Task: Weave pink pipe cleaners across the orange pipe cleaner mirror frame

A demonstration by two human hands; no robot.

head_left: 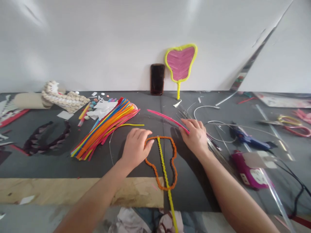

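Note:
An orange pipe-cleaner frame point(173, 161) with a yellow twisted stem point(165, 168) down its middle lies flat on the dark table cover point(136, 106). My left hand point(134, 147) rests on the frame's upper left edge, fingers bent down onto it. My right hand point(195, 136) lies just right of the frame, fingers pinched on the near end of a pink pipe cleaner point(167, 119) that runs up and left.
A fan of coloured pipe cleaners point(104, 129) lies left. A finished pink and yellow fan point(181, 64) and a phone point(157, 79) lean on the wall. Thin wires point(209, 142), a blue glue gun point(247, 139), scissors point(293, 124) and a purple pack point(247, 168) sit right.

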